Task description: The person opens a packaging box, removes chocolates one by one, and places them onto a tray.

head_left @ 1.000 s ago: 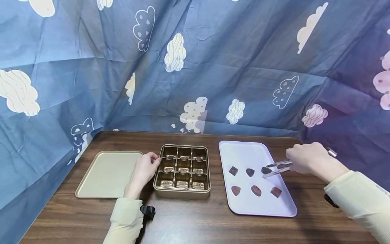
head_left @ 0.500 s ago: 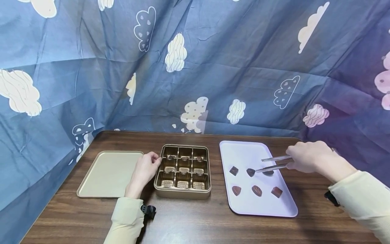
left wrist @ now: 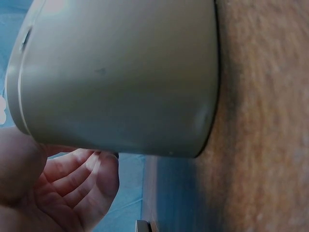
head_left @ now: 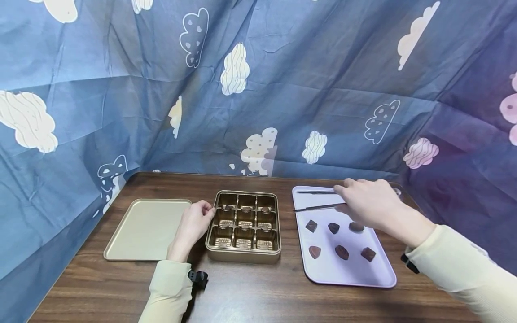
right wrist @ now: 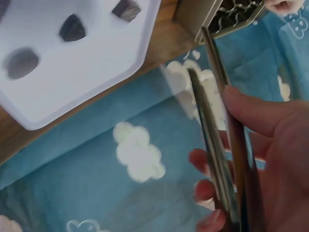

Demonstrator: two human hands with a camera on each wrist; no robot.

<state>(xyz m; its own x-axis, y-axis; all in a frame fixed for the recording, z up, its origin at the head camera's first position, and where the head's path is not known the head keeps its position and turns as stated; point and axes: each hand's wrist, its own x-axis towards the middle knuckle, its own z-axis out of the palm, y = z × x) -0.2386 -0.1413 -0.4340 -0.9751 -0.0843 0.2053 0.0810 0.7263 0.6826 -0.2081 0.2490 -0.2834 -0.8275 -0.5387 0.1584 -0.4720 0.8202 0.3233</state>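
My left hand (head_left: 194, 225) grips the left rim of a gold square box (head_left: 243, 256) divided into small compartments. In the left wrist view, its thumb and fingers (left wrist: 107, 176) meet the box's side. Brown lumps, like chocolates, show in the back row of compartments. My right hand (head_left: 373, 204) holds metal tongs (right wrist: 212, 128) over the far part of the white tray (head_left: 343, 274). The tongs' arms stand apart, with nothing between their tips. On the tray lie several chocolates in two rows, among them a diamond-shaped one (head_left: 311, 225), an oval one (head_left: 341, 252) and a square one (head_left: 368, 254).
A flat gold tray or lid (head_left: 147, 231) lies left of the box on the brown wooden table (head_left: 258, 296). A blue cloth (head_left: 282, 89) with cloud prints hangs behind the table.
My right hand has lifted the tongs from the back-right chocolate, which stays on the tray, and moved them left and away from me. The left hand keeps its hold on the box.
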